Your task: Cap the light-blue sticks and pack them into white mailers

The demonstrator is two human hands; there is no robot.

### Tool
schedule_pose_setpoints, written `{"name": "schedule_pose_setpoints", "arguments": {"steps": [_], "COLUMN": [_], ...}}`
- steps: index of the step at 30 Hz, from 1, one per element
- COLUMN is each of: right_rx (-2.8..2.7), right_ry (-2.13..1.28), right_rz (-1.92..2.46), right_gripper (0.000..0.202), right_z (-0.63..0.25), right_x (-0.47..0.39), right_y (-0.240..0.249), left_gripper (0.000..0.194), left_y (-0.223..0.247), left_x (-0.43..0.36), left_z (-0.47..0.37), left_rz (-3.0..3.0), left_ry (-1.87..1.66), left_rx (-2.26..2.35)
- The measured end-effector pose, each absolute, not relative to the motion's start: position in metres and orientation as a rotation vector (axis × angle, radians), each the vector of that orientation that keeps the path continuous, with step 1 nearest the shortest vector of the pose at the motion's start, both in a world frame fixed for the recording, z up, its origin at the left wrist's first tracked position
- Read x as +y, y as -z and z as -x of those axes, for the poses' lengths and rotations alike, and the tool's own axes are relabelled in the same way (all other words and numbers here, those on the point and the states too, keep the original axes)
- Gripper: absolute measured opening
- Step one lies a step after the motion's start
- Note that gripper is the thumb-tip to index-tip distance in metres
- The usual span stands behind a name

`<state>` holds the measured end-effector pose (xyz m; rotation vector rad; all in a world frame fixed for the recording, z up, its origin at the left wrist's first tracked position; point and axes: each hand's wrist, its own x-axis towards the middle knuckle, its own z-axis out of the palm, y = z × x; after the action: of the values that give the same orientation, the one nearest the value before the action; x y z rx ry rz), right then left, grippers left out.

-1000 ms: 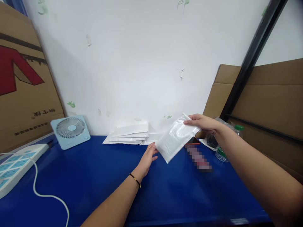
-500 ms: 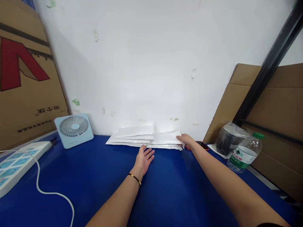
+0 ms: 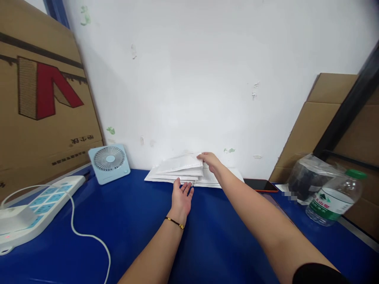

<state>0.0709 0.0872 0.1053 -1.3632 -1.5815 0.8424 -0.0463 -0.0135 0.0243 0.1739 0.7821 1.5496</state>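
Flat white padded mailers [image 3: 177, 171] lie in two piles side by side against the wall. The left pile is the taller one. My right hand [image 3: 210, 159] pinches the right corner of the top mailer [image 3: 182, 162] on that left pile, and its edge is lifted slightly. Part of the right pile [image 3: 233, 175] is hidden behind my right hand and forearm. In front of the left pile, my left hand [image 3: 181, 197] is palm up with its fingers spread, holding nothing. Its fingertips are close to the front edges of the mailers; I cannot tell whether they touch.
On the left are a light-blue fan [image 3: 109, 163], a power strip [image 3: 44, 209] with a white cable [image 3: 89, 235], and a large cardboard box [image 3: 44, 150]. A phone [image 3: 260, 185], a bagged dark item [image 3: 308, 179] and a water bottle [image 3: 334, 201] stand or lie at right on the blue table [image 3: 225, 244].
My right hand has moved left from the right pile to the top mailer of the left pile, raising its corner. My left hand stays nearly in place. The view has shifted left.
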Motion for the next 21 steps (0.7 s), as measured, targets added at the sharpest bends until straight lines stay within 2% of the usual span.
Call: {"name": "schedule_pose_setpoints", "arguments": {"steps": [3,5,7,10,13,15,18,21], "right_rx": [-1.824,-2.073,-2.206,-2.204,-2.140,-2.041,-1.457,-0.773], "right_ry": [-0.719,-0.480,-0.296,-0.226,-0.369,-0.551,-0.916,-1.411], "right_rz": [0.998,0.775,0.709,0.746,0.794,0.795,0.841,0.797], "right_gripper": [0.020,0.011,0.014,0.028,0.039,0.032,0.021,0.020], "right_z": [-0.075,-0.081,-0.085,-0.089,-0.094,-0.098,-0.100,-0.097], "right_x": [0.051,0.020,-0.010,-0.046,-0.069,-0.078,-0.080,-0.073], "right_y": [-0.116,-0.115,-0.107,-0.089,-0.071,-0.058,-0.036,-0.018], "left_gripper": [0.072,0.075,0.066,0.042,0.030,0.029,0.029,0.040], "left_y": [-0.038,-0.047,-0.053,-0.055,-0.053,-0.052,-0.058,-0.070], "left_x": [-0.018,-0.021,-0.023,-0.024,-0.025,-0.025,-0.030,-0.041], "left_z": [0.059,0.066,0.071,0.074,0.075,0.074,0.066,0.045], "left_rz": [-0.203,-0.242,-0.249,-0.153,-0.180,-0.282,-0.439,-0.702], "left_ry": [-1.549,-1.545,-1.588,-1.630,-1.614,-1.625,-1.742,-1.843], "left_rx": [0.686,0.591,0.485,0.372,0.362,0.376,0.396,0.429]}}
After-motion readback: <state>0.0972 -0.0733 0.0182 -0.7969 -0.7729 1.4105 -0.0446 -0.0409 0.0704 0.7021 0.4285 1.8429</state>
